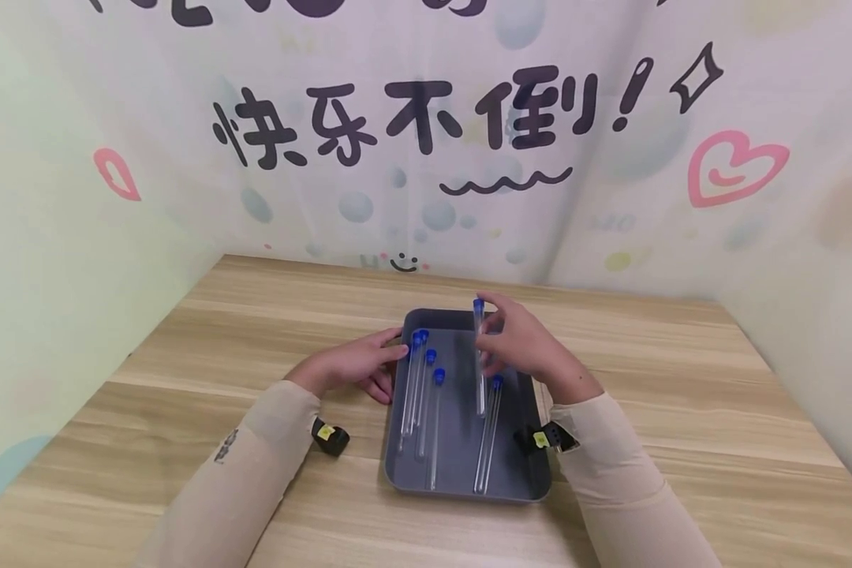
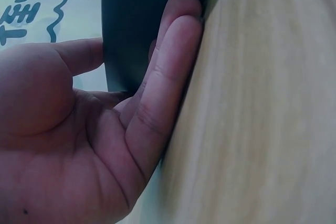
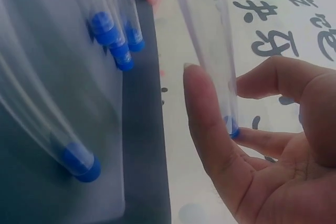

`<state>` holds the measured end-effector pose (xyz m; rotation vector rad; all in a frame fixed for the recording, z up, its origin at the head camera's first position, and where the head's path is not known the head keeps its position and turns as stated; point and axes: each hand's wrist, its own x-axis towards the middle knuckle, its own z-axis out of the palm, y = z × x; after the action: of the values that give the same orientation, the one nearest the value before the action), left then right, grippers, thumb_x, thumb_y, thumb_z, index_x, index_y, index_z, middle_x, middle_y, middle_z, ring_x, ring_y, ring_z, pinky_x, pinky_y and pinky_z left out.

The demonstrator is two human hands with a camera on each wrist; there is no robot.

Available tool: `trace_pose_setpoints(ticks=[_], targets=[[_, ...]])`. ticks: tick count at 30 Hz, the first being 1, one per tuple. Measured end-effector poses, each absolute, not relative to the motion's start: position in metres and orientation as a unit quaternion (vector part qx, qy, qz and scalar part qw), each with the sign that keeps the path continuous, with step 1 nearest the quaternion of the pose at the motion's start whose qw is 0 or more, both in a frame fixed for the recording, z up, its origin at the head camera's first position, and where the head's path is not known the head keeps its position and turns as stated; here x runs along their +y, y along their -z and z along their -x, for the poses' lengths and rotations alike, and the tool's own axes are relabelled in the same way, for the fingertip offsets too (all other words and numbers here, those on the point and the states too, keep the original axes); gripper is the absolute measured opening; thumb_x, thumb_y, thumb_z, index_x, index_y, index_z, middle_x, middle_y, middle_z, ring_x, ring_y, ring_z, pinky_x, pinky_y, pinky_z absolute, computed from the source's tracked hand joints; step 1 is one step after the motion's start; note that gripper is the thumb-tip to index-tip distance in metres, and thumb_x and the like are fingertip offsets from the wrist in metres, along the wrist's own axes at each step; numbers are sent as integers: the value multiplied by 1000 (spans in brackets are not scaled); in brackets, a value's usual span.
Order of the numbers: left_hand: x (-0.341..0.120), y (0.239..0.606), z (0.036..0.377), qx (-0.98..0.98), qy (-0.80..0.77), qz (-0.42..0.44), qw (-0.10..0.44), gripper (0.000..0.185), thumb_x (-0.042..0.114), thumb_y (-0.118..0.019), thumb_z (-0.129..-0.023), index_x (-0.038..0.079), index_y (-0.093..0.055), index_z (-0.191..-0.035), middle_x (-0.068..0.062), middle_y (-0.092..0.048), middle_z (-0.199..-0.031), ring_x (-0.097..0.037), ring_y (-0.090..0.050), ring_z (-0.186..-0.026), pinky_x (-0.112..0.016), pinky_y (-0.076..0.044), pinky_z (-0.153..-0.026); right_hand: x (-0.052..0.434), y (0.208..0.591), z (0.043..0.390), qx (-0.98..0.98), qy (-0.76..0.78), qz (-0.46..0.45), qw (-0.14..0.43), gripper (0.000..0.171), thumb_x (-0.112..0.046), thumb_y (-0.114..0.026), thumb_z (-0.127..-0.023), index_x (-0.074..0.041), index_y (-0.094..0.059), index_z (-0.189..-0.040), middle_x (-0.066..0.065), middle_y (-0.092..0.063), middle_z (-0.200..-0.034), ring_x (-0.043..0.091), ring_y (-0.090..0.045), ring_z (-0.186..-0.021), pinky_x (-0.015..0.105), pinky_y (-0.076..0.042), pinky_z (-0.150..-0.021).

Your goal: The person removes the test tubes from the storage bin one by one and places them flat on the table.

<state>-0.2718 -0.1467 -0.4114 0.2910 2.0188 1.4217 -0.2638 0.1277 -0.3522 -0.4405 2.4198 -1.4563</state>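
- Your right hand (image 1: 521, 347) sits in the middle of the head picture, over the far end of the grey tray (image 1: 461, 481)
- Its fingers pinch one tube (image 1: 479, 359) near the blue cap, which points up and away from you
- The low end of that tube looks like it is down in the tray, but I cannot tell if it touches the floor
- Your left hand (image 1: 355, 367) is just left of the middle. It grips the tray's left rim, thumb inside and fingers under the edge on the table (image 1: 184, 347)
- Your two hands are apart, one on each side of the tray
- To do this step well, I think you should keep the left hand firm so the tray does not slide
- Move the tube slowly and keep it away from the others, since thin clear tubes may roll or knock
- Count: I see six tubes with blue caps
- Four lie close together on the left side (image 1: 419, 394), one lies on the right side (image 1: 488, 438), and one is in your hand
- There is one tray
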Motion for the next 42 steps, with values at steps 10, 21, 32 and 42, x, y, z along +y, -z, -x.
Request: trace_pose_setpoints(ticks=[10,21,32,42], targets=[[-147,413,273,767,-543,-108,324,58,35,-35,-110,28,-10,-162,-19,-61,-111,-22,-72,-77,-40,-64,-73,135,354,266,835,509,159,137,79,3,-54,-90,-9,-20,-159,22,-55,-107,21,-64,-66,45,-64,-62],[-147,413,273,768,-543,-108,321,58,36,-36,-110,28,-10,-162,-18,-61,-110,-22,-71,-77,-40,-64,-73,139,351,267,850,489,145,130,78,0,-54,-92,-11,-18,-160,23,-56,-110,21,-63,-67,46,-64,-64],[-145,413,273,768,-542,-107,324,58,35,-36,-110,29,-10,-162,-18,-61,-109,-22,-71,-76,-39,-64,-72,143,356,270,855,487,129,125,78,-1,-56,-93,-11,-17,-161,28,-55,-119,21,-63,-70,41,-64,-64],[-148,414,273,770,-540,-109,322,58,36,-35,-110,29,-10,-162,-18,-61,-109,-22,-71,-76,-39,-64,-73,147,348,271,860,482,118,114,78,-2,-54,-91,-13,-20,-160,26,-53,-122,22,-65,-70,44,-64,-67]])
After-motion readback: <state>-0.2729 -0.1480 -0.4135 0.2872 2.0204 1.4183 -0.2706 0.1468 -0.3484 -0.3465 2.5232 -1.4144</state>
